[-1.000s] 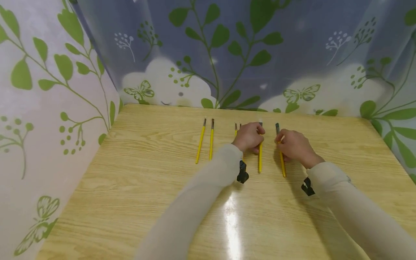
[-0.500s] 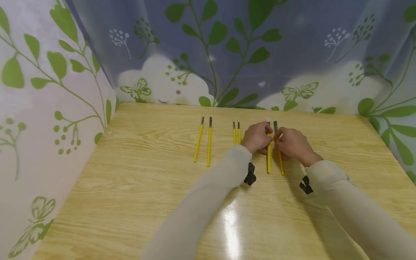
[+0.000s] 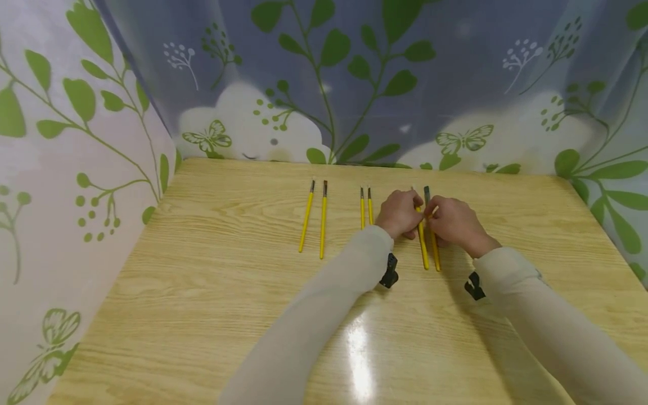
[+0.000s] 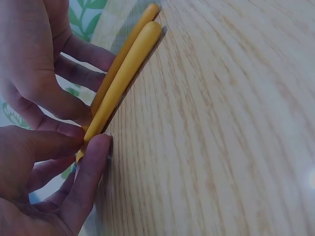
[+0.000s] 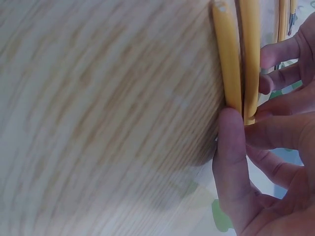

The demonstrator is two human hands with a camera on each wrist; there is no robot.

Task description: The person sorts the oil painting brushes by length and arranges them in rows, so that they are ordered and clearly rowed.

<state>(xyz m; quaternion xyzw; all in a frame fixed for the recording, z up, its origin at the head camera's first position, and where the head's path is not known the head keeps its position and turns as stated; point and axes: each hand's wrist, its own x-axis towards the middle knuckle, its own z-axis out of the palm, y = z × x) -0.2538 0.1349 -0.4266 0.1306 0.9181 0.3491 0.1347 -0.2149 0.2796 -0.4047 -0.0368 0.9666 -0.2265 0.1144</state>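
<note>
My left hand (image 3: 400, 214) pinches a yellow-handled paintbrush (image 3: 423, 250) between thumb and finger. Close by on its right, my right hand (image 3: 455, 221) pinches a second paintbrush (image 3: 435, 250) with a dark, wide tip. Both brushes lie nearly parallel, tips toward the wall, handle ends toward me. In the left wrist view, the left hand's brush (image 4: 129, 66) runs right alongside the other handle (image 4: 140, 23). From the right wrist, the right hand's brush (image 5: 227, 59) and the left one (image 5: 251, 49) show a narrow gap at their ends. Fingers cover the middle of both brushes.
Two thin paintbrushes (image 3: 362, 211) lie left of my left hand, their lower parts hidden by the sleeve. Another pair, a left brush (image 3: 306, 225) and a right brush (image 3: 323, 228), lies farther left. The wooden table (image 3: 202, 292) meets a leaf-patterned wall (image 3: 283, 112) behind.
My left hand has carried its paintbrush to the right, up beside the other brush, and its handle end has swung right. The thin pair has come into fuller view. The right hand stays nearly still.
</note>
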